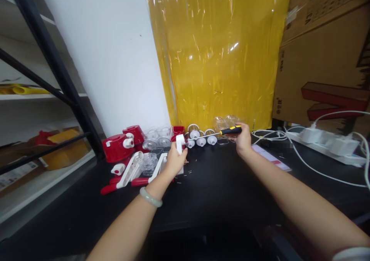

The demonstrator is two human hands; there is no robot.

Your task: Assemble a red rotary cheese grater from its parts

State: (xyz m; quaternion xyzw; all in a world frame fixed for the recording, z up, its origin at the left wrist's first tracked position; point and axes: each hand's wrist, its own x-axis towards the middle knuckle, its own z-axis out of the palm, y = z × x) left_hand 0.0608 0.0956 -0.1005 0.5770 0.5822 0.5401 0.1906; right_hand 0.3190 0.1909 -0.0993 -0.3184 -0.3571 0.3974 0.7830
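Observation:
My left hand [175, 160] is closed around a small white plastic part [180, 139] with a bit of red on it, held just above the black table. In my right hand [243, 141] is a screwdriver [230, 130] with a black and yellow handle. Its long shaft points left, and the tip reaches the right side of the white part; whether it sits in a screw cannot be made out. Several small screws [187, 172] lie on the table below my left hand. White crank handles with red grips [140, 181] lie left of that hand.
Red plastic housings [115, 148] and clear plastic cups [148, 163] stand at the left. White-ended metal drums [201, 139] line up by the yellow plastic curtain [219, 61]. To the right are a phone-like flat object [271, 157], white cables, a power strip [326, 149] and a large carton [323, 68].

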